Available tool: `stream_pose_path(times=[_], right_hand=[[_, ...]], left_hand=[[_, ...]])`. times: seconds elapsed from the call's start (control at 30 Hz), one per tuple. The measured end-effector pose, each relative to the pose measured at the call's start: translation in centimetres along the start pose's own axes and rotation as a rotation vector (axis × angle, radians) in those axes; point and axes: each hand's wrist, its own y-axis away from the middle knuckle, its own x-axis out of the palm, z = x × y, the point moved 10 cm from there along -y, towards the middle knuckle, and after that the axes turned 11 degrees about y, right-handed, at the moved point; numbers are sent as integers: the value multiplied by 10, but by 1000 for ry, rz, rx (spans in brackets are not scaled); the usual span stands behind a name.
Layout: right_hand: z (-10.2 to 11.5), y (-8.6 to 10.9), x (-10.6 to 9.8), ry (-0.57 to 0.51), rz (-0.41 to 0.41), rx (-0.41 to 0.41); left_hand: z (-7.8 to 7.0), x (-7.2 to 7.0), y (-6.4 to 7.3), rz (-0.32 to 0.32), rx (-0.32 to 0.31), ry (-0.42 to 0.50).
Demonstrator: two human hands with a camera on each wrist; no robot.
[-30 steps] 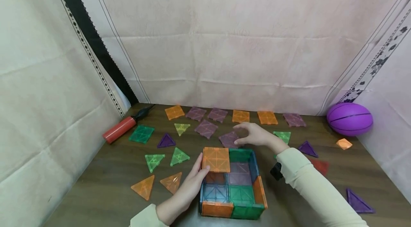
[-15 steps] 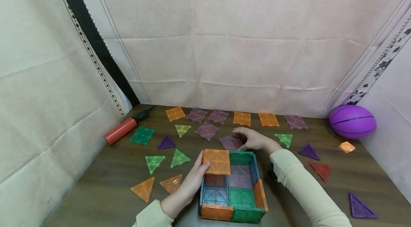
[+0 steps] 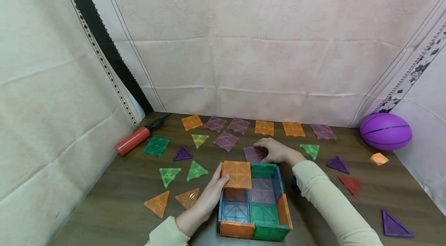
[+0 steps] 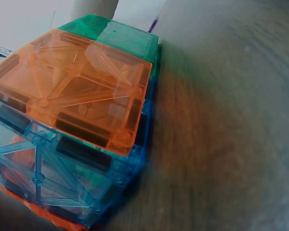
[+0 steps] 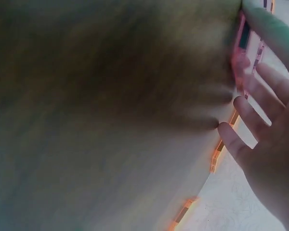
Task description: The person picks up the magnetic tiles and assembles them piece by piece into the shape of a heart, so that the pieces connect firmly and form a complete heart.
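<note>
A box of translucent magnetic tiles (image 3: 266, 228) stands at the front middle, with blue, green and orange walls. An orange square tile (image 3: 237, 174) covers its back left corner. My left hand (image 3: 205, 201) rests along the box's left side, fingers nearly straight, thumb touching the edge of that orange tile. Behind the box, my right hand (image 3: 278, 151) pinches a purple square magnetic tile (image 3: 252, 154) between thumb and fingertips. In the right wrist view, part of that tile (image 5: 242, 41) shows between the thumb and fingers. The left wrist view shows the orange tile (image 4: 82, 91) over a blue wall (image 4: 48, 168).
Purple tiles (image 3: 226, 141) and orange squares (image 3: 294, 129) lie along the back. Triangles lie left, including orange ones (image 3: 157, 203), and right, including a purple one (image 3: 396, 224). A red hand pump (image 3: 133, 140) lies at left; a purple ball (image 3: 385, 131) sits at back right.
My right hand has come down onto the purple square tile, closed its fingers on it and shifted it slightly right. The left hand stays at the box.
</note>
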Motion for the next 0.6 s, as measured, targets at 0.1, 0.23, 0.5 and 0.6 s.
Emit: stream_pose_path(times=[0.1,0.23,0.5,0.6], right_hand=[[-8,6,-5,0,-52,39],[-22,21,-18,-65,-127,133],[-9,61,-62,-185,-273,156],[12,77,-67,-201,-280,83]], left_hand=[[0,0,0,1,1,-4],[0,0,0,3,0,-5],[0,0,-1,17,5,3],[0,1,0,27,9,0]])
